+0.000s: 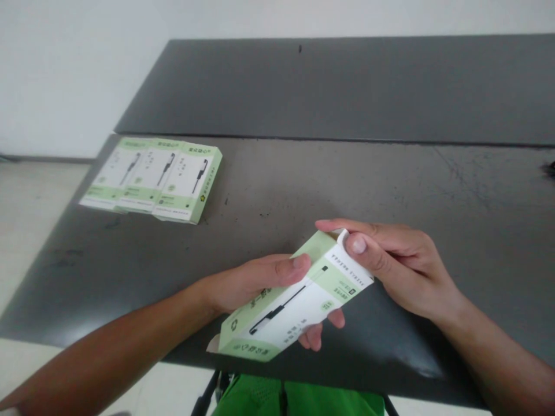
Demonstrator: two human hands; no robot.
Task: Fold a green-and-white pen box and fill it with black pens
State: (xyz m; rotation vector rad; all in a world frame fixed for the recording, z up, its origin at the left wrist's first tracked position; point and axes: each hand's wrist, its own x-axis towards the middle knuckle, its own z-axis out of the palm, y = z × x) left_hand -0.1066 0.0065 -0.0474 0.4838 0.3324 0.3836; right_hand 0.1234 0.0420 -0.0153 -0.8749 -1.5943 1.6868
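Dark grey tabletop (390, 196): smooth, scuffed and scratched, crossed by a straight seam (303, 138); pale wall (78, 69) behind.
Pen carton (299, 300): at the near edge, tilted between both hands; long, rectangular, thin-looking card in white and light green, printed with a black pen; a small flap (213, 344) juts from its lower end.
Left hand (273, 280): closed round the carton's middle, thumb across the green side, fingertips past the opposite edge.
Right hand (399, 260): thumb and forefinger slightly parted at the upper end, covering part of it; pinching or only pressing, I cannot tell.
Stacked cartons (154, 173): three matching flat boxes, overlapping at left, well apart from the hands.
Below: bright green cloth (255, 397).
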